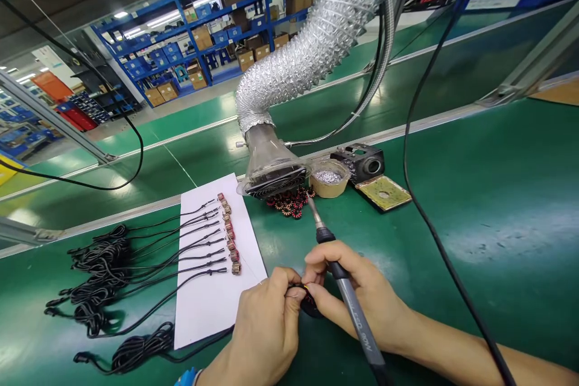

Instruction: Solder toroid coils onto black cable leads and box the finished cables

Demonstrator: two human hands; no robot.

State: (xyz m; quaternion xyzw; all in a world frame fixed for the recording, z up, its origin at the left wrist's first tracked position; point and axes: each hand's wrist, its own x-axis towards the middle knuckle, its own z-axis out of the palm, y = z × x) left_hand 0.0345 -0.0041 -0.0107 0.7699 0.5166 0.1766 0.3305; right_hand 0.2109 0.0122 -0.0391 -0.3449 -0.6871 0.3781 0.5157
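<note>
A soldering iron [353, 309] rests in my right hand [384, 307], its metal tip pointing up and away toward the small wound rings. The thumb and fingers of that hand also meet a small dark round part [311, 306], where a bit of yellow wire shows. From the other side, my left hand [262, 332] pinches the same part, its thumb against the forefinger. Fingers hide most of the part. Left of my left hand, a black cable [199, 347] passes over the table toward a coiled bundle [142, 344].
Wound copper pieces [230, 235] and cable ends lie on white paper [203, 313], beside black cable bundles [99, 265]. A fume hood [271, 157] overhangs small red-black rings [294, 202]. Near it sit a round tub [332, 187], an iron stand [368, 163] and a sponge tray [384, 193].
</note>
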